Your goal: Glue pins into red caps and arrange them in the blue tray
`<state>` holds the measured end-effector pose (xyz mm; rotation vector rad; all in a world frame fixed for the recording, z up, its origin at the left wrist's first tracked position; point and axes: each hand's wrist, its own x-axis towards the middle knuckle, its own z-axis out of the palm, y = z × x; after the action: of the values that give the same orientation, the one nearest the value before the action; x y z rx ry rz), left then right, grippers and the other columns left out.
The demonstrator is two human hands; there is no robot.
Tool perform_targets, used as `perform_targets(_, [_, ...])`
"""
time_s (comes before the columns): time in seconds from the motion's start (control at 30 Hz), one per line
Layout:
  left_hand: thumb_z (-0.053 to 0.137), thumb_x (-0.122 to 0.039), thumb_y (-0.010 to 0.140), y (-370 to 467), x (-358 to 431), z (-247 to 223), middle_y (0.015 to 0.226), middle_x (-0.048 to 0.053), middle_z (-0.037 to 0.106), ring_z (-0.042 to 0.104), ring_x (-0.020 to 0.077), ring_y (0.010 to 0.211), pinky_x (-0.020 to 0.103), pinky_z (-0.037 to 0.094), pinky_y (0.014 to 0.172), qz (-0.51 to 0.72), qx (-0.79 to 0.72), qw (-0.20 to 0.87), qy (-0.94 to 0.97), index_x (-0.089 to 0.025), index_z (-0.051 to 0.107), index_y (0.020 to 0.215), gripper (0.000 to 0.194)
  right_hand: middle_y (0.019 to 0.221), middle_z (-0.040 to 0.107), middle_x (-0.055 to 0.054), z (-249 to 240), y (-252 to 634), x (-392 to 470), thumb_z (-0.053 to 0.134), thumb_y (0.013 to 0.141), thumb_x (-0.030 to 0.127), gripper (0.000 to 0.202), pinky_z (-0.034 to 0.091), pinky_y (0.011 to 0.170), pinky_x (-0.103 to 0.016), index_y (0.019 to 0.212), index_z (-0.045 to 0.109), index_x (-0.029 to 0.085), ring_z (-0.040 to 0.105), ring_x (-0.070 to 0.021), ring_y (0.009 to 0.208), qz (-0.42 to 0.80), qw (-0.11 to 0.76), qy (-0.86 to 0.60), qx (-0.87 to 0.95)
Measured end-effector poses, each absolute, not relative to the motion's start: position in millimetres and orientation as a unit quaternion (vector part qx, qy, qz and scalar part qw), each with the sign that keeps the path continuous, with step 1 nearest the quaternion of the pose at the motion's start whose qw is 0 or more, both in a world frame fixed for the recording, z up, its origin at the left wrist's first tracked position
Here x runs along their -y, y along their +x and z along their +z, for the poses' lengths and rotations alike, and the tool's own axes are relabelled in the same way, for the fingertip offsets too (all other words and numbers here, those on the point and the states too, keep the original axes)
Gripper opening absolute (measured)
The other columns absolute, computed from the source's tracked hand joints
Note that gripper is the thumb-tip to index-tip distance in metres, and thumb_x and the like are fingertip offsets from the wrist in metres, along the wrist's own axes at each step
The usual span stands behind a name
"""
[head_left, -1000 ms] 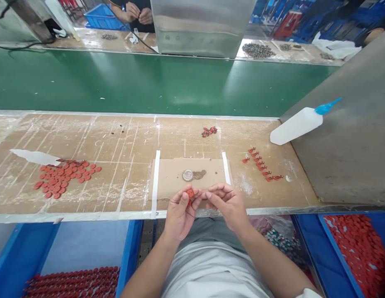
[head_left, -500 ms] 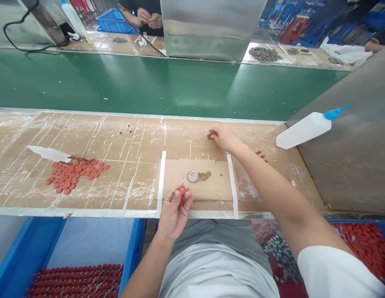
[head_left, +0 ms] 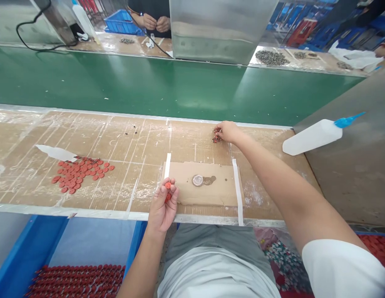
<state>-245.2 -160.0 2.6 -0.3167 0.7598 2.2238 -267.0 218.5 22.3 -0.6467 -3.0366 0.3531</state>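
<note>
While right grip [head_left: 229,131] outstretched, bottle [head_left: 314,138] apart

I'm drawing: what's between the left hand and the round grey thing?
In the head view, cardboard with a speck shows between the left hand and the round grey thing.

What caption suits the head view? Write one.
Left hand holding red pieces, right hand at a small reddish pile.

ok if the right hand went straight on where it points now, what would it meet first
Most likely the small pile of red pieces by the fingertips of the right hand; whether they touch is hard to tell.
</note>
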Motion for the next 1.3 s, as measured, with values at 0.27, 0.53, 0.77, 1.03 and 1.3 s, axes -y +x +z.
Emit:
perform_targets(0.27, [0.067,-0.019,0.08,-248.1,152.0,-1.7,0.088,0.0,0.071,0.068,0.0032,0.072,0.014,0.054,0.08,0.872,-0.29,0.379,-0.104,-0.021,0.071,0.09,0.011,0.087,0.072,-0.01,28.1,-277.4,-217.9,0.063,0.072,0.006,0.02,0.049,0.079,-0.035,0.089,0.072,0.014,0.066,-0.0225,0.083,0.11,-0.028,-0.202,0.973])
perform_targets(0.53, [0.077,-0.021,0.068,-244.1,153.0,-6.5,0.094,0.003,0.073,0.069,0.0071,0.075,0.018,0.055,0.08,0.865,-0.299,0.4,-0.052,-0.02,0.071,0.09,0.023,0.086,0.073,-0.007,44.0,-250.6,-182.2,0.064,0.077,0.017,0.016,0.051,0.081,-0.035,0.092,0.07,0.016,0.068,-0.019,0.08,0.209,0.103,-0.182,0.955])
perform_targets(0.77, [0.077,-0.021,0.068,-245.7,154.3,-5.7,0.099,0.002,0.073,0.069,0.0061,0.079,0.013,0.056,0.073,0.863,-0.294,0.409,-0.047,-0.022,0.072,0.092,0.025,0.085,0.074,-0.008,19.5,-163.6,-100.9,0.077,0.066,0.039,0.034,0.06,0.072,-0.034,0.091,0.072,0.017,0.071,-0.0202,0.077,0.507,0.265,-0.279,0.771])
perform_targets(1.03, [0.079,-0.02,0.066,-244.3,153.0,-4.7,0.099,0.001,0.072,0.069,0.0053,0.078,0.011,0.055,0.073,0.864,-0.302,0.401,-0.044,-0.023,0.072,0.09,0.025,0.084,0.074,-0.006,11.1,-140.0,-69.1,0.08,0.063,0.037,0.035,0.062,0.066,-0.031,0.091,0.072,0.018,0.071,-0.0193,0.075,0.61,0.285,-0.327,0.663])
perform_targets(1.3, [0.08,-0.023,0.064,-243.2,151.6,-5.6,0.09,0.0,0.073,0.069,0.0054,0.074,0.011,0.055,0.07,0.866,-0.307,0.391,-0.047,-0.023,0.072,0.088,0.025,0.084,0.075,-0.004,17.3,-152.9,-19.0,0.078,0.069,0.027,0.019,0.061,0.07,-0.029,0.087,0.074,0.021,0.071,-0.0164,0.073,0.567,0.347,-0.254,0.702])
